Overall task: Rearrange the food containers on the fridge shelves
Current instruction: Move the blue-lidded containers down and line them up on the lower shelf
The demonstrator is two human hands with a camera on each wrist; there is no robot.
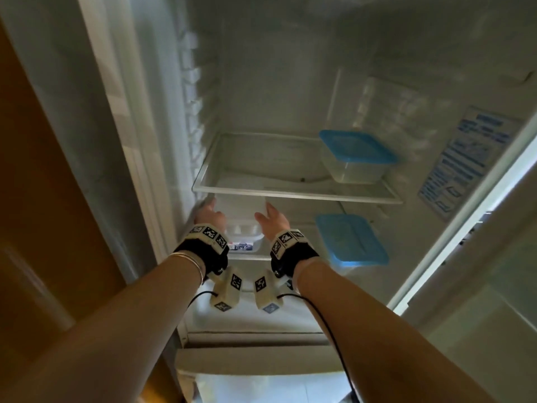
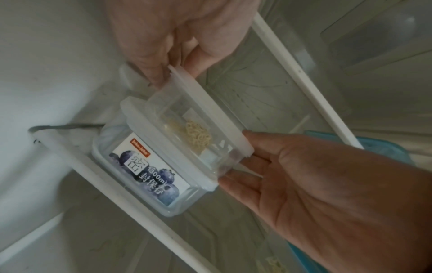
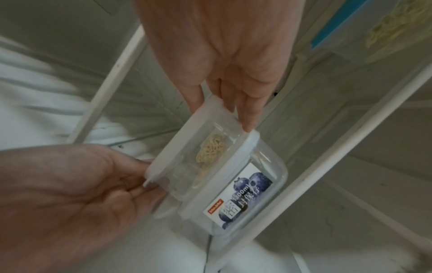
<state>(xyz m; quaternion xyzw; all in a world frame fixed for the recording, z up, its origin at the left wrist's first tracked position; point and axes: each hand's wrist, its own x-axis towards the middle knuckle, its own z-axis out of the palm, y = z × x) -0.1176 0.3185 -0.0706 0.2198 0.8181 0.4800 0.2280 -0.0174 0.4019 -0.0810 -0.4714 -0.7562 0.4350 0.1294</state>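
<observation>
The small tub (image 2: 194, 133) sits stacked on the labelled tub (image 2: 145, 171) at the lower shelf's (image 3: 339, 147) front left corner, likely to save room. The left hand (image 1: 209, 213) curls its fingers round one end. The right hand (image 1: 271, 219) presses straight, closed fingers on the other, steadying it.

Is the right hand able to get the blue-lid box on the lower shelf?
Probably yes. The blue-lid box sits right beside the right hand, nothing between them, though its fingers touch the small clear box now.
</observation>
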